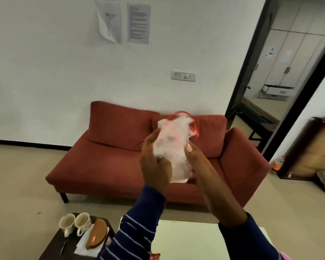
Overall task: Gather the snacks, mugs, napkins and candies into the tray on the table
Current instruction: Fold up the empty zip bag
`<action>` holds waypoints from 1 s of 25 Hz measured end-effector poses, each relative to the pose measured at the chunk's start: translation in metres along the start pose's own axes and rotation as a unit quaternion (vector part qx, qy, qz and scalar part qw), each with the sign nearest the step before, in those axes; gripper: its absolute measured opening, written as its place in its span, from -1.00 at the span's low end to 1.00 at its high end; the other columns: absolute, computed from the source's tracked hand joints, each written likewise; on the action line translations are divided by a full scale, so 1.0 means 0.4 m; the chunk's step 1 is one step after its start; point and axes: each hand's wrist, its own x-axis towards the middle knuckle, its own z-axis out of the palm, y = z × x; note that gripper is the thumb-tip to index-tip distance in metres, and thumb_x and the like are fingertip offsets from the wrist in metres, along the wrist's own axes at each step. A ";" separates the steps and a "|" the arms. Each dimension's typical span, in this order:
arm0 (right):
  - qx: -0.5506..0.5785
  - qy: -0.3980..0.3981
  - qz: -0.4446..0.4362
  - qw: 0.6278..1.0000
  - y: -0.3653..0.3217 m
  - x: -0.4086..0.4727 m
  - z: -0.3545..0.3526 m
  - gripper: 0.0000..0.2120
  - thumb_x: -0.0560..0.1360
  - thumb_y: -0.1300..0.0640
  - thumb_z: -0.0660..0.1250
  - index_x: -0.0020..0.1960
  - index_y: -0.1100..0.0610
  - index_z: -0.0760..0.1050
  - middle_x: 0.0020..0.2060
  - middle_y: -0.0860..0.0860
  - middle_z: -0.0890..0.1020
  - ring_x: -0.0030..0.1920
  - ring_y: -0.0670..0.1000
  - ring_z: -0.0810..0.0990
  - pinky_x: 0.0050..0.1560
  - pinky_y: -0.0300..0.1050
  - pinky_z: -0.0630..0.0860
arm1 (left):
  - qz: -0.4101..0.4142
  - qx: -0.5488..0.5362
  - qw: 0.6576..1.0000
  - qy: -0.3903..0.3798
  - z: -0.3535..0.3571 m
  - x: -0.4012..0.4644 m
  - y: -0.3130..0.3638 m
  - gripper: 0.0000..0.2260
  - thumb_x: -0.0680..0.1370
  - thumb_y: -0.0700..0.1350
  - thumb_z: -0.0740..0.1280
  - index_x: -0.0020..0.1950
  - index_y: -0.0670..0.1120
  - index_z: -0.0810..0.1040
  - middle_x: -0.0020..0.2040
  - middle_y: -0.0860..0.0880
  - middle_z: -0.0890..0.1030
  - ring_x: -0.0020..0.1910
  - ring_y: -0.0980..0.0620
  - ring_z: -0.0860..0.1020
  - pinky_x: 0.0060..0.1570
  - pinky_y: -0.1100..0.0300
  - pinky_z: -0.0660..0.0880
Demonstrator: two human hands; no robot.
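Both hands grip one clear plastic bag with a red zip edge, raised at chest height: the left hand clamps its left side, the right hand its lower right. Below the left sleeve, two white mugs stand beside a brown holder on napkins, on a dark side table. Behind the hands stands a red sofa.

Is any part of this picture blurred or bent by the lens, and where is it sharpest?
Head view: the clear plastic bag held between the left hand and the right hand is smeared by motion; the right edge around the wooden furniture is blurred strongly; the door frame leans from wide-angle distortion; the two mugs look sharper; lighting is soft and even, without glare.
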 end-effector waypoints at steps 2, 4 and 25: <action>-0.011 0.066 -0.047 0.997 -0.015 0.023 -0.013 -0.54 0.38 -0.32 0.36 0.23 -0.20 0.49 0.10 -0.21 0.67 0.14 -0.14 0.65 0.07 -0.17 0.60 | 0.179 0.143 0.963 -0.139 0.031 -0.012 -0.001 -0.59 0.42 -0.31 0.18 0.25 -0.25 0.55 0.31 -0.19 0.53 0.30 0.00 0.50 0.26 0.20 0.48; 0.016 0.126 -0.054 0.990 -0.018 0.032 -0.045 -0.73 0.51 -0.11 0.35 0.20 -0.15 0.52 0.06 -0.14 0.70 0.10 -0.07 0.68 0.00 -0.16 0.63 | 0.211 0.142 0.928 -0.274 0.049 -0.020 0.012 -0.50 0.44 -0.23 0.36 0.37 -0.31 0.43 0.44 -0.20 0.39 0.45 0.00 0.36 0.37 0.18 0.37; -0.121 0.168 -0.053 0.977 0.075 -0.363 -0.971 -0.49 0.52 -0.11 0.31 0.45 -0.13 0.35 0.37 -0.17 0.46 0.29 -0.15 0.52 0.21 -0.17 0.56 | -0.004 0.065 0.984 -0.167 0.824 -0.481 -0.068 -0.49 0.36 -0.21 0.54 0.24 -0.08 0.43 0.12 0.06 0.53 0.09 0.12 0.54 -0.03 0.33 0.57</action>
